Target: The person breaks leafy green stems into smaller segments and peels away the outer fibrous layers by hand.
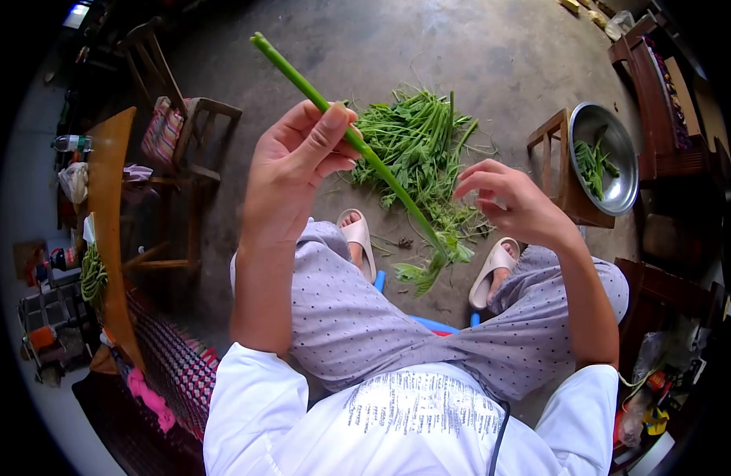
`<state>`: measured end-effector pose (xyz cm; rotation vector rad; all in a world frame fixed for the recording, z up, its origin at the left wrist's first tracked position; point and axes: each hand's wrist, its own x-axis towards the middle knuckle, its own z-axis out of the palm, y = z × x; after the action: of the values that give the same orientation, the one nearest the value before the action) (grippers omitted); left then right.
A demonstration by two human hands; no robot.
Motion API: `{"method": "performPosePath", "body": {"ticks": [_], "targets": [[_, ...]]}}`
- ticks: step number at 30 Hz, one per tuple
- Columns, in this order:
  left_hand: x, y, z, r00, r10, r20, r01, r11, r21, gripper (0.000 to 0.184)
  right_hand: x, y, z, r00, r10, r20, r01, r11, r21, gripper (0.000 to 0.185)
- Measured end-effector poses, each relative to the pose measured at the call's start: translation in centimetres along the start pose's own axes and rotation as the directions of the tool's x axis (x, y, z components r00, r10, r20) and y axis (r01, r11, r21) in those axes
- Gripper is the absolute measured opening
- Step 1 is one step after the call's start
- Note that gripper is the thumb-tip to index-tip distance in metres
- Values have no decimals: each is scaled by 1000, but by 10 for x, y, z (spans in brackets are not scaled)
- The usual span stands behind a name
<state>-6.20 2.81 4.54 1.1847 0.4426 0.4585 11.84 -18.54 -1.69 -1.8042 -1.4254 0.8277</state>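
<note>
My left hand (pixel 306 151) pinches a long green stalk (pixel 393 184) between thumb and fingers. The stalk slants from upper left to lower right, with its leafy tip hanging low between my knees. My right hand (pixel 512 200) is raised to the right of the stalk, fingers curled loosely and apart, touching nothing. Beyond both hands, a large heap of green stems and leaves (pixel 413 139) lies on the floor. At the right, a metal basin (pixel 625 163) on a wooden stool holds some cut green pieces (pixel 594 166).
My feet in light sandals (pixel 486 278) rest near the heap. A wooden chair (pixel 208 107) with a striped cushion stands at the upper left, beside a wooden table (pixel 112 206). Dark wooden furniture (pixel 663 135) lines the right side.
</note>
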Motion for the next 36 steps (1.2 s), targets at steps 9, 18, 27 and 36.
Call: {"method": "performPosePath", "body": {"ticks": [9, 18, 27, 36], "targets": [[0, -23, 26, 989, -129, 72, 126, 991, 51, 21, 4, -53, 6, 971, 60, -232, 86, 818, 569, 15], [-7, -29, 39, 992, 22, 124, -41, 987, 156, 20, 6, -62, 7, 940, 113, -322, 43, 896, 441, 14], [-8, -31, 42, 990, 56, 129, -79, 981, 179, 18, 7, -67, 7, 929, 73, -362, 45, 951, 306, 10], [-8, -28, 41, 981, 104, 161, -133, 976, 175, 19, 6, -65, 5, 951, 206, -228, -31, 803, 596, 13]]}}
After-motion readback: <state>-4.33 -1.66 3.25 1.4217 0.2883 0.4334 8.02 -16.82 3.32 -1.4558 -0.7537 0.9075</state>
